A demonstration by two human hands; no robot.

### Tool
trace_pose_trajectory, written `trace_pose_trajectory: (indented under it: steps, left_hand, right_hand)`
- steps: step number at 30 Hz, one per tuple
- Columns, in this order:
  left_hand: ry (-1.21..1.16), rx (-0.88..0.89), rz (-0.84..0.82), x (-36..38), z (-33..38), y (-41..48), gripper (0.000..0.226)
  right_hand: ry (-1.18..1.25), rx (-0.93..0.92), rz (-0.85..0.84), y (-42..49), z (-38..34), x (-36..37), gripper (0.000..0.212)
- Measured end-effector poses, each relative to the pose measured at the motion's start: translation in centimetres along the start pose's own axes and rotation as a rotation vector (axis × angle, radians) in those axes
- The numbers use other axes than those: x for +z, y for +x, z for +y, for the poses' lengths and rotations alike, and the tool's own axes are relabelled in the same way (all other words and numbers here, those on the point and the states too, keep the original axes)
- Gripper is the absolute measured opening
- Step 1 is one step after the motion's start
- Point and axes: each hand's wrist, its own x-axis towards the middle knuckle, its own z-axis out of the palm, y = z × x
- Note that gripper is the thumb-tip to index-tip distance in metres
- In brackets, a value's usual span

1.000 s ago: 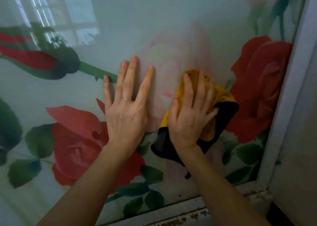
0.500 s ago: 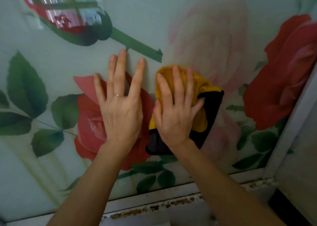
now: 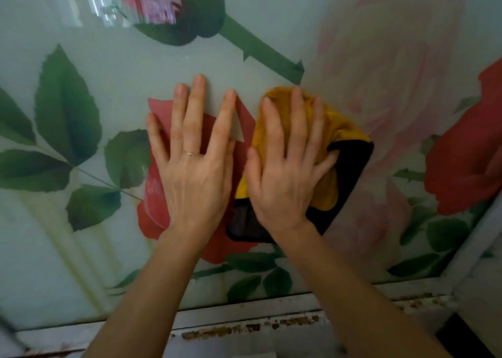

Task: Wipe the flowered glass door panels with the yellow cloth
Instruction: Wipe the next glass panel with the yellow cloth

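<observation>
Yellow soft-pile cloth with a black border (image 3: 334, 145) lies bunched flat against the flowered glass door panel (image 3: 135, 67), pinned there by the right hand (image 3: 282, 173). That hand does not clutch it: the fingers are straight and spread, palm down on the fabric, probably so the pressure spreads across a wide patch and the cloth slides with the hand instead of rolling up. Yellow pile bulges out past the fingertips and on the little-finger side, while the black border shows beyond the little finger and under the heel of the palm. The cloth's long axis seems to run along the hand, from the wrist up toward the fingertips, leaning slightly to the little-finger side; its broad face points into the glass.

Just beside the right thumb, the left hand (image 3: 195, 167), wearing a thin ring (image 3: 190, 153), lies released and flat on the bare glass over a printed red rose (image 3: 152, 194), holding nothing. It likely steadies the person, or the panel, against the push. Below both wrists runs the white painted frame with rusty chips (image 3: 244, 311)
</observation>
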Motion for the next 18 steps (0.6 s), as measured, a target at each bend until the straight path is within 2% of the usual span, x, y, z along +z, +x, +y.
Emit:
trace_pose_trajectory:
  steps: [3, 7, 10, 13, 18]
  left_hand:
    - [0.014, -0.029, 0.0, -0.4, -1.6, -0.6, 0.046]
    - [0.045, -0.025, 0.03, -0.9, -3.6, -0.8, 0.046]
    - [0.054, -0.032, 0.049, -1.1, -4.3, -1.1, 0.044]
    - [0.061, -0.03, 0.046, -1.3, -4.6, -1.4, 0.044]
    - [0.085, -0.001, 0.03, -1.9, -5.8, -1.9, 0.041]
  right_hand:
    - [0.077, -0.13, -0.081, -1.3, -0.6, -0.1, 0.056]
    - [0.088, -0.243, -0.075, -0.8, 1.5, -0.3, 0.061]
    - [0.022, -0.197, -0.019, -0.9, 1.1, 0.3, 0.059]
    - [0.029, -0.11, 0.036, -1.5, -2.3, 1.0, 0.048]
    - [0.101, -0.25, -0.055, -2.4, -5.2, 1.2, 0.053]
